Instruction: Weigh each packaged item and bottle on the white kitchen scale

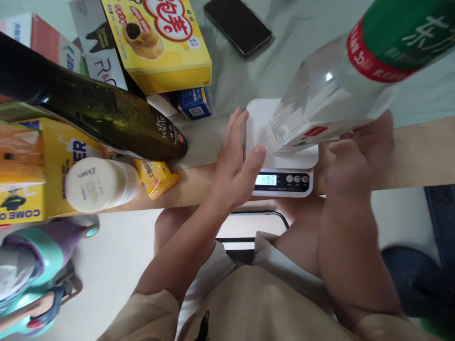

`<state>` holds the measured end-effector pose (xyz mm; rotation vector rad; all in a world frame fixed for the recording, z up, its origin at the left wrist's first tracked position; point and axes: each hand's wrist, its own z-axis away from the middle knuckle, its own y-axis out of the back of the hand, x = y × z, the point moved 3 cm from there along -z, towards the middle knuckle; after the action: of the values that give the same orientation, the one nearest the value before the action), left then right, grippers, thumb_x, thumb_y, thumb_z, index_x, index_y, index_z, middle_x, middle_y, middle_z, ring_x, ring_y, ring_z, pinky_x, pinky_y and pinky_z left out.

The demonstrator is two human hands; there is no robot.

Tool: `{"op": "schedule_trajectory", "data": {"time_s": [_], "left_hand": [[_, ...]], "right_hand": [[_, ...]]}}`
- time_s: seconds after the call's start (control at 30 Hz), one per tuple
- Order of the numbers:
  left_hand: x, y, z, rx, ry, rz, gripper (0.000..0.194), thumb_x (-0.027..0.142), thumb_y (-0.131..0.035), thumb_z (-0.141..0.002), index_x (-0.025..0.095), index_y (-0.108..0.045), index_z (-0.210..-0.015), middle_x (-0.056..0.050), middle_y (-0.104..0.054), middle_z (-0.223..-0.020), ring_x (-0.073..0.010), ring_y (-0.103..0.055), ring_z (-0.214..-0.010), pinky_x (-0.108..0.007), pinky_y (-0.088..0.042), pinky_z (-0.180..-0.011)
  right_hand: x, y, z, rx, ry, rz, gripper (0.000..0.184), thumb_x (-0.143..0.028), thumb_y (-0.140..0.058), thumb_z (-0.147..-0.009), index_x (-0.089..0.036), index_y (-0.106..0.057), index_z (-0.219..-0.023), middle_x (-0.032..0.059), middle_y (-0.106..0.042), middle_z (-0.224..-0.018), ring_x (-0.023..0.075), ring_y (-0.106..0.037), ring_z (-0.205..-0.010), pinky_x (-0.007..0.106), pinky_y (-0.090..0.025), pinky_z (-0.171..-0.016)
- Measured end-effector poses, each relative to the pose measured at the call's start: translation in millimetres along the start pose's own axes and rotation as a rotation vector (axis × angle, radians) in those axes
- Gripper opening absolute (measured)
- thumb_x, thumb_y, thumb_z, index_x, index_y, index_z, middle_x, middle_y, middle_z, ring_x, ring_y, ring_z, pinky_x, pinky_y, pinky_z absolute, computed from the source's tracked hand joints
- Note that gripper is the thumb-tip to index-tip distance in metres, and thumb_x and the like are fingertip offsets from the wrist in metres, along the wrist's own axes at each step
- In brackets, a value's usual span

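Observation:
A large clear plastic bottle point(309, 102) with a green and red printed upper part stands on the white platform of a digital kitchen scale point(258, 142). The scale's lit display point(266, 180) shows the digits 493. My left hand point(234, 163) is at the scale's left edge, fingers stretched out and thumb apart, holding nothing. My right hand point(355, 156) is to the right of the scale, close to the bottle's lower side. Its fingers are smeared by motion and partly behind the bottle, so I cannot make out whether they touch it.
At left stand a dark green glass bottle point(117, 113), a white Dove bottle point(99, 184), a yellow snack packet point(154, 177) and several boxes, among them a yellow snack box point(167, 52). A black phone point(238, 23) lies farther back. The table's wooden front edge point(419, 156) runs before me.

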<state>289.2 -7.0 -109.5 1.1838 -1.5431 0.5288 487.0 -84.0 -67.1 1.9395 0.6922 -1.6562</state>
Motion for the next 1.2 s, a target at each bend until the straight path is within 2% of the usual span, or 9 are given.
{"op": "schedule_trajectory", "data": {"time_s": [0.3,0.43,0.6,0.77,0.83,0.9,1.0,1.1,1.2], "left_hand": [[23,9.9,-15,0.000,-0.237,0.108,0.055,0.064,-0.044,-0.106,0.035,-0.052,-0.152,-0.006,-0.057,-0.158,-0.0297,-0.044,-0.160,-0.048,-0.034,-0.136],[32,9.0,-10,-0.064,-0.236,0.093,0.060,0.062,-0.045,-0.105,0.028,-0.050,-0.154,-0.011,-0.058,-0.156,-0.0334,-0.049,-0.156,-0.053,-0.041,-0.131],[49,11.2,-6,-0.041,-0.266,0.045,0.045,0.052,-0.048,-0.106,0.027,-0.054,-0.143,-0.012,-0.066,-0.145,-0.0305,-0.060,-0.145,-0.046,-0.052,-0.123],[65,23.6,-4,0.077,-0.196,0.005,0.017,0.038,-0.056,-0.103,0.023,-0.062,-0.108,-0.005,-0.074,-0.099,-0.0181,-0.073,-0.094,-0.031,-0.061,-0.087],[71,30.8,-3,0.083,-0.090,0.003,0.024,0.028,-0.058,-0.101,0.022,-0.053,-0.078,0.005,-0.057,-0.065,-0.0096,-0.056,-0.062,-0.024,-0.049,-0.062],[77,37.7,-1,0.059,-0.039,0.016,0.040,0.024,-0.056,-0.098,0.021,-0.038,-0.063,0.008,-0.036,-0.052,-0.0066,-0.035,-0.049,-0.024,-0.034,-0.050],[81,48.0,2,0.030,0.018,0.025,0.043,0.025,-0.053,-0.096,0.020,-0.033,-0.059,0.008,-0.031,-0.051,-0.0063,-0.027,-0.048,-0.025,-0.029,-0.050],[78,60.7,6,0.032,0.120,-0.006,0.039,0.026,-0.049,-0.092,0.020,-0.031,-0.058,0.007,-0.027,-0.052,-0.0067,-0.026,-0.050,-0.026,-0.026,-0.052],[73,75.3,11,-0.004,0.248,-0.092,0.038,0.028,-0.046,-0.090,0.020,-0.028,-0.057,0.006,-0.022,-0.054,-0.0080,-0.024,-0.052,-0.029,-0.022,-0.055]], "right_hand": [[-20,-34,8,-0.304,0.391,-0.231,0.061,-0.036,-0.076,-0.075,-0.040,-0.057,-0.133,0.0000,-0.060,-0.140,0.0229,-0.063,-0.133,0.050,-0.057,-0.117],[-18,-35,9,-0.272,0.325,-0.126,0.081,-0.037,-0.090,-0.067,-0.039,-0.048,-0.137,0.0026,-0.056,-0.146,0.0236,-0.064,-0.136,0.052,-0.056,-0.121],[-18,-30,9,-0.240,0.292,-0.037,0.068,-0.031,-0.096,-0.065,-0.035,-0.063,-0.124,0.0008,-0.069,-0.130,0.0238,-0.070,-0.127,0.055,-0.055,-0.122],[-20,-45,7,-0.220,0.508,-0.215,0.069,-0.038,-0.101,-0.059,-0.038,-0.072,-0.121,-0.0046,-0.071,-0.123,0.0188,-0.071,-0.125,0.047,-0.060,-0.115],[-23,-54,11,-0.170,0.560,-0.210,0.062,-0.047,-0.101,-0.060,-0.033,-0.073,-0.114,-0.0044,-0.073,-0.113,0.0186,-0.074,-0.120,0.048,-0.059,-0.117],[-28,-64,20,-0.121,0.498,-0.090,0.049,-0.052,-0.097,-0.067,-0.026,-0.072,-0.100,-0.0037,-0.073,-0.096,0.0193,-0.078,-0.102,0.053,-0.062,-0.112],[-39,-85,36,-0.120,0.362,0.093,0.042,-0.050,-0.094,-0.071,-0.021,-0.065,-0.081,-0.0046,-0.068,-0.075,0.0181,-0.075,-0.075,0.053,-0.069,-0.090],[-45,-111,47,-0.139,0.221,0.098,0.048,-0.045,-0.099,-0.060,-0.020,-0.062,-0.079,-0.0017,-0.072,-0.079,0.0206,-0.076,-0.077,0.048,-0.070,-0.079],[-40,-135,50,-0.202,0.120,-0.009,0.063,-0.036,-0.102,-0.047,-0.022,-0.064,-0.095,0.0007,-0.078,-0.097,0.0220,-0.079,-0.091,0.047,-0.070,-0.087]]}}
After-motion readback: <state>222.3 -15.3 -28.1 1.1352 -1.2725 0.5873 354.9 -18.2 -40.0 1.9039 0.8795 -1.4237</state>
